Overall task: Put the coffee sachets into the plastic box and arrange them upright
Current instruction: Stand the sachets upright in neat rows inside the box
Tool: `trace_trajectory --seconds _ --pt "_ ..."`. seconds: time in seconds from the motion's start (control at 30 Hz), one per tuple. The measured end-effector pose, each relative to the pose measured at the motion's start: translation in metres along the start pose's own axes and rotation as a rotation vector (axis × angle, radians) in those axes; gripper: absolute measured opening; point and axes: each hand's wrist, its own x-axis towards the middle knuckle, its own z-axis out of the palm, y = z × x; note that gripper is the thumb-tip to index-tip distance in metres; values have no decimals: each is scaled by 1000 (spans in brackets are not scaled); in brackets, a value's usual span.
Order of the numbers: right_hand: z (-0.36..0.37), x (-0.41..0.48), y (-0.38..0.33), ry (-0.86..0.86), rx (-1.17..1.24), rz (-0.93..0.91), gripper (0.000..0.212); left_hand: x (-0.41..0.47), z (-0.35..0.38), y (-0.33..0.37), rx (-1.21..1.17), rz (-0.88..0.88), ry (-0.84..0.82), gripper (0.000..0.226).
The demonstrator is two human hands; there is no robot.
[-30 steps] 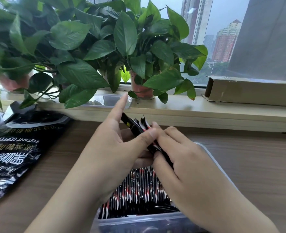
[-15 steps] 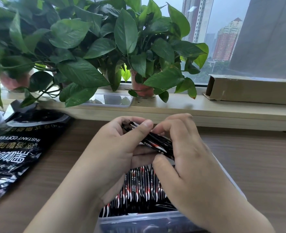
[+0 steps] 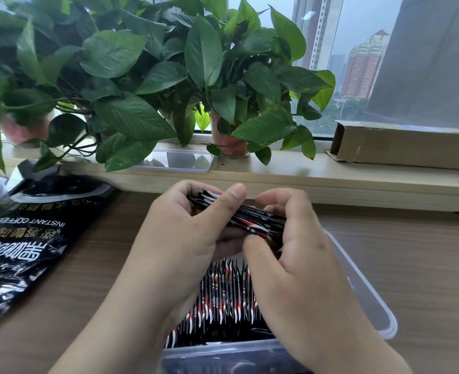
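Note:
A small bundle of black-and-red coffee sachets (image 3: 252,221) lies nearly flat between both hands, above the far end of the clear plastic box (image 3: 368,300). My left hand (image 3: 185,238) grips the bundle's left end, thumb on top. My right hand (image 3: 295,255) holds its right end with fingers curled over. Inside the box, several sachets in a row (image 3: 223,300) stand upright, edge up. The box's far part is hidden behind my hands.
A black instant coffee bag (image 3: 26,238) lies on the wooden table at left. On the windowsill stand potted plants (image 3: 147,76), a clear lid (image 3: 177,160) and a long cardboard box (image 3: 406,147).
The bundle has tipped from steeply upright to almost horizontal. My left index finger, earlier pointing up, has curled onto the sachets, and both hands have closed around the bundle.

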Motion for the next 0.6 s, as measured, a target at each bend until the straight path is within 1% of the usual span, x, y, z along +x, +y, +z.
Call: trace_trajectory --seconds 0.13,0.27,0.37,0.43,0.53,0.6 --pt "0 0 -2 4 18 -35 38 -1 0 0 -13 -33 -26 25" --pt "-2 1 2 -87 -2 -53 31 -1 0 0 41 6 -9 30" --pt "-5 1 4 -92 10 -74 26 -1 -1 0 55 16 -11 32" --pt "-7 2 4 -102 96 -50 24 0 -3 1 69 36 -2 31" --pt "-6 5 6 -113 291 19 32 2 -5 -1 87 64 18 31" --pt "-4 8 9 -48 357 59 24 3 -5 -2 78 52 13 31"
